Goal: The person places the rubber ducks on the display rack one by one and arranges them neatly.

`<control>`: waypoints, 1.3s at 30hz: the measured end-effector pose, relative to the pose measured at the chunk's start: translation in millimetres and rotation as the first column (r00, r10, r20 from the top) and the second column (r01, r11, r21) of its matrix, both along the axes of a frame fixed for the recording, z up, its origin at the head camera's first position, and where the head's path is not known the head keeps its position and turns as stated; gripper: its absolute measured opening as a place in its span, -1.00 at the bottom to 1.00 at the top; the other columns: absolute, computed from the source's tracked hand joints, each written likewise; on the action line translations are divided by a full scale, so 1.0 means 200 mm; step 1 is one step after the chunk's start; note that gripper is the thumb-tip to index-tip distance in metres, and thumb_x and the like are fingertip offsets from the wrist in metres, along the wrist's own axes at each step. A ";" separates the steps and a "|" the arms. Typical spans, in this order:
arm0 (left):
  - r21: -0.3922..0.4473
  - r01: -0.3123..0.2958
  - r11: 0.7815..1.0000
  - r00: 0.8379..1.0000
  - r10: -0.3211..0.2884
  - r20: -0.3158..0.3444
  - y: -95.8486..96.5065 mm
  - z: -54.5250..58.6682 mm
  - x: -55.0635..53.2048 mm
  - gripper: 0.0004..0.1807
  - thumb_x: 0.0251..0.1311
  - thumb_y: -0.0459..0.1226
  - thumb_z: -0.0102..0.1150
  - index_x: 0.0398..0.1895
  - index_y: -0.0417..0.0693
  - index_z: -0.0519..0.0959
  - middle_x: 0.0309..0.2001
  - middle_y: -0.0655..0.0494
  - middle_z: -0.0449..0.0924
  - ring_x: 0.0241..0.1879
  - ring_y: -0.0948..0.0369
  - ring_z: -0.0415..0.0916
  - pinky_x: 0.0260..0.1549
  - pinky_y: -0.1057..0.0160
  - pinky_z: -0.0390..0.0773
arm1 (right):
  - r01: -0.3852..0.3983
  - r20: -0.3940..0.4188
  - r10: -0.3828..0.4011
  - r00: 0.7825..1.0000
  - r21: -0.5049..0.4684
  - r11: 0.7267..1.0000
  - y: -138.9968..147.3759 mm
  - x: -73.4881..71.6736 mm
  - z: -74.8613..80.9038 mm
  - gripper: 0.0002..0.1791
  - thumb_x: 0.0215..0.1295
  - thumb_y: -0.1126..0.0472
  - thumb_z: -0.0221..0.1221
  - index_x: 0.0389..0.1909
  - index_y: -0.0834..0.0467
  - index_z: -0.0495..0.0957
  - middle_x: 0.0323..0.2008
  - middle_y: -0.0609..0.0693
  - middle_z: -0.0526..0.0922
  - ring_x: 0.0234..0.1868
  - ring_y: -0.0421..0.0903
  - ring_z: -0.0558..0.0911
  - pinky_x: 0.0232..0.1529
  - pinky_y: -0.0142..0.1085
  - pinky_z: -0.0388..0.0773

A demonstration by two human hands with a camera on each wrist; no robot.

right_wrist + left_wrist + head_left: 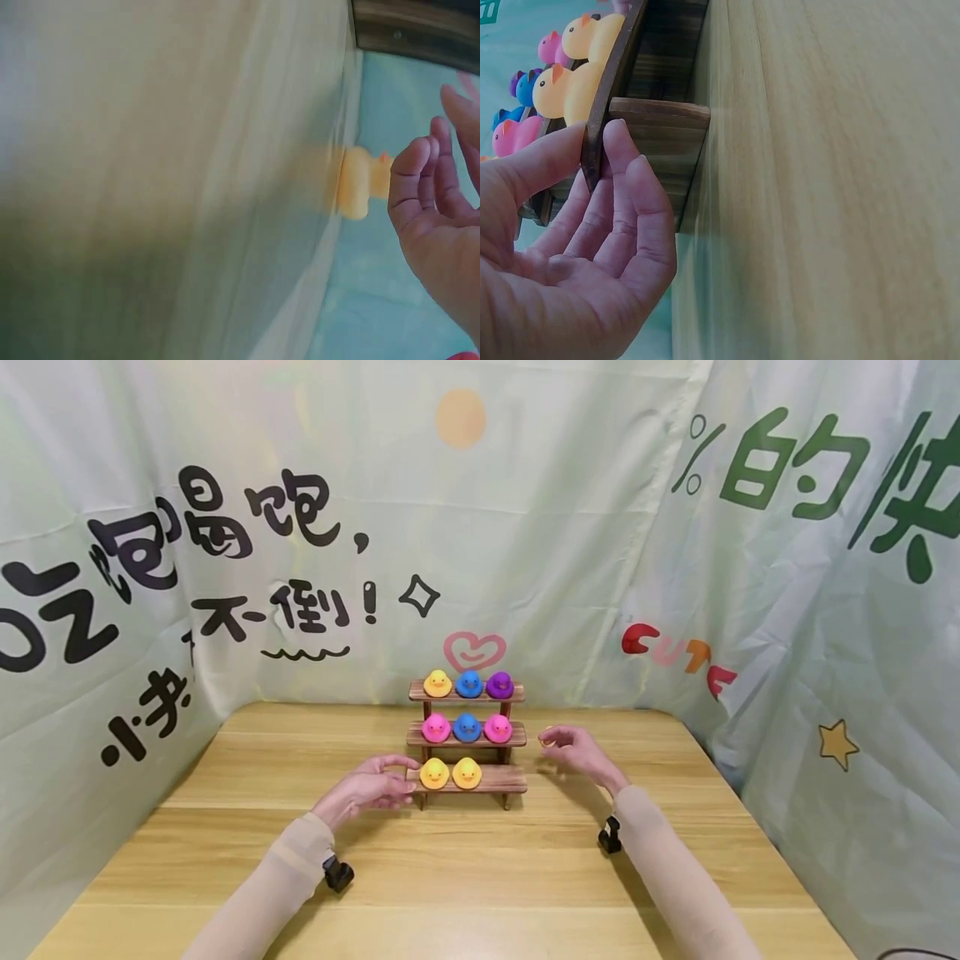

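Note:
A small three-tier wooden stand [491, 778] holds rubber ducks. My left hand [369, 787] pinches the left end of its lowest board [592, 150], thumb on top and fingertips beneath. Two yellow ducks [467, 773] sit on that board, close to the thumb. To the right of the stand, my right hand [576, 752] hovers with loosely bent fingers near a yellow duck [356, 184], which stands on the table. The fingers partly hide this duck; whether they touch it cannot be told.
Pink ducks [437, 727] flank a blue duck [467, 727] on the middle board. On the top board are a yellow [437, 683], a blue [468, 683] and a purple duck [500, 684]. A printed cloth [540, 568] hangs around the wooden table [480, 877].

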State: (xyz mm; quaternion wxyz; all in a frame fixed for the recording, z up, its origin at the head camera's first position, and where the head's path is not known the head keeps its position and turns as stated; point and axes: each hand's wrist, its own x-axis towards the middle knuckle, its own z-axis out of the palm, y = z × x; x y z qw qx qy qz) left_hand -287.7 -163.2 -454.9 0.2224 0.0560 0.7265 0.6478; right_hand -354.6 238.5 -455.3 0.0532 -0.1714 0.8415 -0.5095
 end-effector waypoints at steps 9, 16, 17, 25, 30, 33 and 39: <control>-0.037 -0.033 0.999 0.999 0.033 0.011 0.00 -0.02 -0.01 -0.47 0.15 -0.39 0.30 0.22 -0.10 0.44 -0.21 -0.07 0.66 -0.36 0.15 0.66 -0.39 0.29 0.71 | 0.058 0.022 -0.059 0.998 0.050 0.997 0.05 -0.05 0.01 -0.54 0.28 0.41 0.19 0.20 0.39 0.44 0.10 0.40 0.53 -0.05 0.08 0.58 -0.07 -0.06 0.68; -0.025 -0.013 1.000 1.000 0.013 0.013 0.00 -0.01 -0.01 -0.48 0.15 -0.36 0.32 0.20 -0.09 0.44 -0.21 -0.07 0.64 -0.38 0.18 0.66 -0.42 0.32 0.71 | 0.075 0.033 -0.077 0.996 0.052 0.996 0.07 -0.08 -0.01 -0.52 0.30 0.39 0.19 0.23 0.37 0.42 0.11 0.39 0.51 -0.04 0.05 0.56 -0.01 -0.04 0.66; -0.021 -0.011 1.000 1.000 0.011 0.014 0.00 -0.01 -0.01 -0.48 0.15 -0.36 0.32 0.20 -0.09 0.44 -0.22 -0.05 0.64 -0.38 0.18 0.66 -0.42 0.32 0.70 | 0.073 0.035 -0.075 0.997 0.051 0.996 0.07 -0.09 -0.01 -0.52 0.31 0.38 0.18 0.24 0.37 0.41 0.12 0.39 0.50 -0.02 0.07 0.56 0.00 -0.03 0.66; 0.003 0.015 1.000 1.000 -0.015 -0.003 0.00 0.01 0.01 -0.49 0.21 -0.42 0.24 0.24 -0.20 0.39 -0.32 0.02 0.63 -0.38 0.18 0.65 -0.40 0.31 0.70 | 0.072 0.042 -0.074 0.996 0.067 0.995 0.05 -0.10 -0.01 -0.47 0.36 0.37 0.14 0.33 0.35 0.33 0.25 0.35 0.42 0.19 0.26 0.45 0.14 0.02 0.59; -0.007 0.017 1.000 1.000 -0.017 -0.023 0.01 0.00 0.00 -0.50 0.22 -0.41 0.22 0.24 -0.19 0.39 -0.32 0.04 0.63 -0.38 0.19 0.65 -0.38 0.30 0.71 | 0.092 0.041 -0.096 0.995 0.083 0.992 0.05 -0.11 -0.01 -0.46 0.35 0.40 0.14 0.34 0.34 0.32 0.13 0.36 0.50 -0.01 0.11 0.56 0.01 -0.05 0.66; -0.017 0.019 1.000 0.999 -0.020 -0.025 0.00 -0.01 0.00 -0.49 0.21 -0.38 0.25 0.24 -0.15 0.40 -0.30 0.04 0.64 -0.36 0.19 0.65 -0.36 0.30 0.72 | 0.088 0.045 -0.093 0.995 0.090 0.992 0.04 -0.12 -0.02 -0.45 0.34 0.40 0.14 0.35 0.35 0.31 0.08 0.38 0.53 -0.08 0.05 0.59 -0.04 -0.09 0.67; -0.008 0.003 1.000 1.000 -0.003 -0.017 0.00 -0.01 0.00 -0.48 0.17 -0.36 0.30 0.22 -0.12 0.43 -0.26 0.01 0.64 -0.35 0.17 0.66 -0.36 0.30 0.71 | 0.090 0.069 -0.094 0.993 0.069 0.994 0.03 -0.12 -0.02 -0.50 0.35 0.43 0.12 0.30 0.38 0.36 0.09 0.40 0.54 0.00 0.12 0.60 0.00 -0.10 0.67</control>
